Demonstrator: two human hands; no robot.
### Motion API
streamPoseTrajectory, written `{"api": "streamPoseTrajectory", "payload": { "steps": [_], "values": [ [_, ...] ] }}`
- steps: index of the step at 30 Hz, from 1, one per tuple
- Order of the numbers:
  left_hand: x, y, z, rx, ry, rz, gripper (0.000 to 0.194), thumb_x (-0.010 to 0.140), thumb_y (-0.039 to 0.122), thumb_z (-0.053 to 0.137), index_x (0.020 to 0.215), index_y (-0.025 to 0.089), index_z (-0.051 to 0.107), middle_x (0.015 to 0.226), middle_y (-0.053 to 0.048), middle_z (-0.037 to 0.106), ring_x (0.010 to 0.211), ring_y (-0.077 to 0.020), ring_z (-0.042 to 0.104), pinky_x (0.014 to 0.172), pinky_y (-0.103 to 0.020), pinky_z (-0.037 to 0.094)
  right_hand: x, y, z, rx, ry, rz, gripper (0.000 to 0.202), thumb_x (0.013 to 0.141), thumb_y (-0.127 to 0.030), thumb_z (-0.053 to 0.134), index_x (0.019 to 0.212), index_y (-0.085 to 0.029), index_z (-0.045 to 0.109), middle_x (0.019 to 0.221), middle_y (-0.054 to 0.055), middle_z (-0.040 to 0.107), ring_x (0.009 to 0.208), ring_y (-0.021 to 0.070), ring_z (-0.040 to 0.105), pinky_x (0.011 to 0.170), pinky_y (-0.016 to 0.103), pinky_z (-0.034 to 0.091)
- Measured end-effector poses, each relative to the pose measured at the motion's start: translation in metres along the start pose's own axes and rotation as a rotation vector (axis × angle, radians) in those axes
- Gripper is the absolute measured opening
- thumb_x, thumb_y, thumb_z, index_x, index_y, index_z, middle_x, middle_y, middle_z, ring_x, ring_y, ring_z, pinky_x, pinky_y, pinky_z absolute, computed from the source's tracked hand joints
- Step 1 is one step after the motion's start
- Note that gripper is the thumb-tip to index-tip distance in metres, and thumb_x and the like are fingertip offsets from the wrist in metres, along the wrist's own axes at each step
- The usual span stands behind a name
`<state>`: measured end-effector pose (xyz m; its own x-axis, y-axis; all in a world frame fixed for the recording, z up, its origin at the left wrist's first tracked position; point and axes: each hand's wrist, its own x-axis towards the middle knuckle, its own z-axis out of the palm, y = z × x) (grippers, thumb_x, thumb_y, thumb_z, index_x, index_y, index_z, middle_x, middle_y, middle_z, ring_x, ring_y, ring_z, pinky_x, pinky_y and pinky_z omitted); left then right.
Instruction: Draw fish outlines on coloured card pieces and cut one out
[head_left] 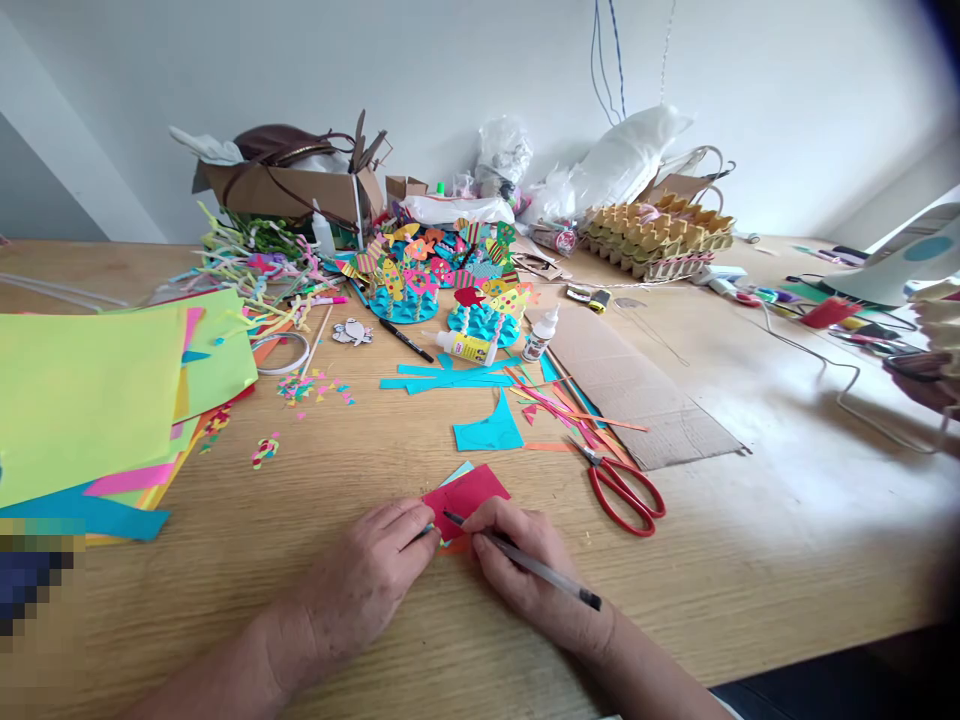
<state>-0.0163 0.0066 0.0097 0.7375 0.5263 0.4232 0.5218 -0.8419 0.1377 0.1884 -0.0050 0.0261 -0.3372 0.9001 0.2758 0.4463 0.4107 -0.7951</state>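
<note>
My right hand point(525, 565) grips a pen point(551, 576) with a clear barrel and black end. Its tip rests on a piece of red paper point(474, 492), where faint dark marks show. My left hand point(382, 555) is closed on the left edge of that paper; a small dark bit at its fingertips is too small to name. Sheets of other colours peek out from under the red piece. Just beyond lies a blue paper scrap point(487, 432). Red-handled scissors point(621, 490) lie to the right of my right hand.
Coloured sheets point(90, 400) are stacked at left, near a tape roll point(283, 353). Glue bottles point(540, 336), a black marker point(406, 340) and paper fish on blue bases point(484, 322) stand ahead. Cardboard point(637, 390) and egg trays point(656, 235) are at right.
</note>
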Motion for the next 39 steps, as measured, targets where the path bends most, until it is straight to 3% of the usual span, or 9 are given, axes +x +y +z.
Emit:
{"api": "streamPoseTrajectory", "payload": {
  "steps": [10, 28, 39],
  "values": [
    [0.0016, 0.0011, -0.007, -0.053, -0.05, -0.014, 0.036, 0.098, 0.01, 0.026, 0.1, 0.011, 0.062, 0.098, -0.01, 0.061, 0.092, -0.0207, 0.059, 0.082, -0.034, 0.054, 0.0014, 0.0025, 0.0024, -0.025, -0.089, 0.021, 0.014, 0.079, -0.012, 0.044, 0.08, -0.021, 0.054, 0.062, -0.003, 0.06, 0.053, 0.0113, 0.053, 0.054, 0.021, 0.041],
    [0.0036, 0.0022, -0.0084, -0.019, -0.01, -0.018, 0.032, 0.096, 0.009, 0.03, 0.096, 0.014, 0.062, 0.093, -0.007, 0.061, 0.088, -0.0192, 0.059, 0.082, -0.03, 0.053, 0.0015, 0.0056, 0.0052, -0.031, -0.094, 0.01, 0.013, 0.082, -0.013, 0.045, 0.08, -0.021, 0.054, 0.065, -0.002, 0.061, 0.056, 0.0119, 0.055, 0.059, 0.022, 0.043],
    [0.002, 0.0015, -0.006, -0.079, -0.061, -0.029, 0.03, 0.095, 0.008, 0.032, 0.099, 0.013, 0.061, 0.092, -0.008, 0.06, 0.089, -0.02, 0.059, 0.082, -0.033, 0.054, 0.0022, 0.0034, 0.0046, -0.055, -0.097, 0.011, 0.014, 0.08, -0.011, 0.045, 0.081, -0.021, 0.054, 0.067, -0.001, 0.064, 0.057, 0.0121, 0.057, 0.058, 0.022, 0.043]
  ]
}}
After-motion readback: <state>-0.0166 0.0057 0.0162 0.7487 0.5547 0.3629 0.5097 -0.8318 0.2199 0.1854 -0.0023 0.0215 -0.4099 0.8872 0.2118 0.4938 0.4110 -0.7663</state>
